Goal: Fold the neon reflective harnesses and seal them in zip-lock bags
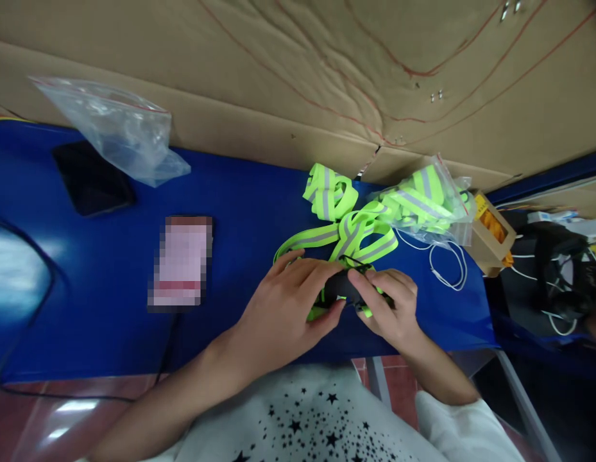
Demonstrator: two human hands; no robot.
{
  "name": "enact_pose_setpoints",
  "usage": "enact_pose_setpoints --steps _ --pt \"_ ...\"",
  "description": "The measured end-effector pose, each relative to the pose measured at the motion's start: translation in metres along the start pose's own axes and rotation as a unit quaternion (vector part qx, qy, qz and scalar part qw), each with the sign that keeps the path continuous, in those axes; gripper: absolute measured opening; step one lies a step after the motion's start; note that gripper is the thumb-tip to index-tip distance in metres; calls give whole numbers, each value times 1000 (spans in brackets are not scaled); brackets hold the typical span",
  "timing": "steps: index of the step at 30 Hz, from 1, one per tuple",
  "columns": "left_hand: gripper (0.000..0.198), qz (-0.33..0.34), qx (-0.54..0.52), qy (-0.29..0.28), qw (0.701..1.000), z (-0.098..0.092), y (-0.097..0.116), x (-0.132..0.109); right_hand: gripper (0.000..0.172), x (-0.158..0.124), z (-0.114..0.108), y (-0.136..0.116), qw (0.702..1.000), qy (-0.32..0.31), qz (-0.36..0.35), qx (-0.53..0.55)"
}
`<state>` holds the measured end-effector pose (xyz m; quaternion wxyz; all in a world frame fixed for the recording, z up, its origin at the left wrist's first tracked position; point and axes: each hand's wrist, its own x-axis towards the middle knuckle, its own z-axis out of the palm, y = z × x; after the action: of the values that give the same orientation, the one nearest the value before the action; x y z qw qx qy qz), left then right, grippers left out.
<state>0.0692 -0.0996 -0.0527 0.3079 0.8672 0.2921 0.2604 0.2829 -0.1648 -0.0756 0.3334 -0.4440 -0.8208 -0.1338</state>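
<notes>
Both of my hands hold a black piece (343, 289) with neon-yellow reflective strap around it, just above the blue table. My left hand (292, 298) grips it from the left, fingers curled over the top and thumb below. On its other side my right hand (387, 298) pinches the piece and a thin black cord or edge. Much of the black piece is hidden by my fingers, so its exact kind does not show. Loops of neon-yellow strap with a grey stripe (346, 237) spread behind my hands. A rolled bundle of the same strap (329, 192) lies farther back.
A clear bag of neon straps (425, 199) lies at the back right, near a white cable (449, 273) and a cardboard box (493, 234). To the left are a phone with a blurred screen (182, 260), a black phone-like slab (90, 179) and a clear zip bag (127, 125). Cardboard (254, 77) stands behind.
</notes>
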Motion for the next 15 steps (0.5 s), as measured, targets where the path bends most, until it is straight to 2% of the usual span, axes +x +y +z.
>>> enact_pose_setpoints --steps 2,4,7,10,12,13,15 --pt "31 10 56 12 998 0 -1 0 73 3 3 -4 999 -10 23 -25" --pt "25 27 131 14 991 2 -3 2 70 5 6 -6 996 -50 56 -56" --pt "15 64 229 -7 971 6 -5 5 55 5 11 -7 984 -147 76 -60" --pt "14 71 250 -41 965 7 -6 6 40 3 12 -2 974 -207 69 -52" --pt "10 63 233 -38 970 2 -9 4 35 2 7 5 974 -202 93 -48" --pt "9 56 218 -17 974 -4 -12 2 35 0 2 10 976 -182 119 -34" --pt "15 22 160 57 985 -21 -22 -5 35 -5 -13 26 971 -104 214 19"
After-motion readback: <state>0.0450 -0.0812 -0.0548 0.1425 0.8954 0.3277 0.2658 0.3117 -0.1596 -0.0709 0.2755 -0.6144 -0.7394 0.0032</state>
